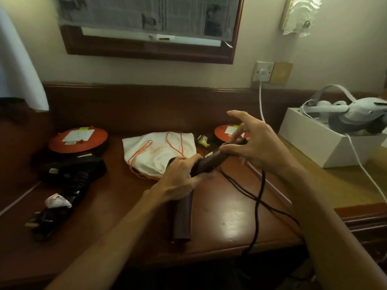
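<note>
Maroon appliance (211, 161), long and bar-shaped, is held above the middle of a dark wooden desk (219, 218), in front of a white drawstring bag (155, 151) with orange cords. Its middle is gripped by the left hand (180, 176), whose fingers are curled round the body. Its upper end, angled up and to the right, is pinched between the thumb and a fingertip of the right hand (253, 143), while the remaining fingers are spread upward and apart. A second maroon length (182, 218) is seen running down from under the left hand toward the desk's front edge; whether it is joined to the held part cannot be told. A black cord (259, 197) is draped from below the right hand, looped across the desktop and dropped over the front edge. To the left, a black hair dryer (71, 170) is laid beside a red round disc (78, 139); a second red disc (227, 130) is partly hidden behind the right hand. At the right, a white headset (356, 114) is rested on a white box (326, 147), and a white cable (260, 99) is plugged into a wall socket (262, 71)
</note>
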Available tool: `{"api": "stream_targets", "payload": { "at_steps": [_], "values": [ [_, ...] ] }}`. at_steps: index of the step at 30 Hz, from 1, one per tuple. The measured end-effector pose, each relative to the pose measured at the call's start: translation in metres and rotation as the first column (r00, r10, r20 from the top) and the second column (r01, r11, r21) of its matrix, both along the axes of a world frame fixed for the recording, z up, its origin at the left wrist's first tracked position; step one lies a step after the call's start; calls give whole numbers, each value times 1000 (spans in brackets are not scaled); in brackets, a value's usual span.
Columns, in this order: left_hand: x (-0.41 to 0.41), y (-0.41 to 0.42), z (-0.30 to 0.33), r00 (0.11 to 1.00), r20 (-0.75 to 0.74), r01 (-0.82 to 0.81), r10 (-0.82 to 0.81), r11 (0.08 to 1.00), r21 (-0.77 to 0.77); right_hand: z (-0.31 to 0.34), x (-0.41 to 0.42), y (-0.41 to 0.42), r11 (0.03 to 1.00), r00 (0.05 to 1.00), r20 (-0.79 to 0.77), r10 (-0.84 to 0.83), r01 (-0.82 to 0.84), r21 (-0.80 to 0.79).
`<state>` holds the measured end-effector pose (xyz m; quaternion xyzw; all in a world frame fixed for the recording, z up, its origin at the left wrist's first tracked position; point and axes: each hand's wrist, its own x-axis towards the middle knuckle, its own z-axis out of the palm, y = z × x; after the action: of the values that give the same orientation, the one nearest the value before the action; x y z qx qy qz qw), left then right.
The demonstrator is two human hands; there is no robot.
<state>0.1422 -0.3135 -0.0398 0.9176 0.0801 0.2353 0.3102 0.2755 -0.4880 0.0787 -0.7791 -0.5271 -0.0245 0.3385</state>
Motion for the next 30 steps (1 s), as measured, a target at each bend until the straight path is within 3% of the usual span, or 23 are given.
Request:
{"api": "stream_targets", "payload": {
  "at_steps": [2,4,7,10,12,15,18,21,23,26,30],
  "values": [
    [-9,9,-11,998,31,-49,57,979,-200,-9,-9,-9,993,977,-210,36,-11,120],
    [-14,16,-17,992,60,-88,109,956,-279,-23,-24,-13,970,910,-396,123,-25,242],
    [-14,23,-18,993,46,-89,106,955,-284,-64,-55,-3,927,882,-438,175,3,376],
    [-16,30,-20,994,69,-57,87,931,-359,-108,-70,10,843,874,-476,97,182,506],
    [-17,32,-23,996,75,-28,58,937,-349,-129,-70,16,859,888,-459,24,217,464],
    [-17,32,-26,995,81,-27,52,959,-284,-144,-74,29,942,930,-366,34,93,323],
    [-13,31,-24,995,67,-66,78,984,-163,-136,-72,38,953,880,-463,109,41,301],
    [-11,32,-28,989,59,-125,136,978,-167,-135,-74,26,900,742,-665,84,229,370],
    [-11,30,-30,985,62,-147,161,971,-187,-145,-85,12,815,706,-708,21,398,421],
    [-8,25,-29,985,77,-132,151,969,-210,-166,-101,5,737,766,-639,-65,469,486],
    [-8,25,-22,981,114,-125,156,962,-245,-179,-91,17,896,919,-384,-87,241,374]
  ]
}}
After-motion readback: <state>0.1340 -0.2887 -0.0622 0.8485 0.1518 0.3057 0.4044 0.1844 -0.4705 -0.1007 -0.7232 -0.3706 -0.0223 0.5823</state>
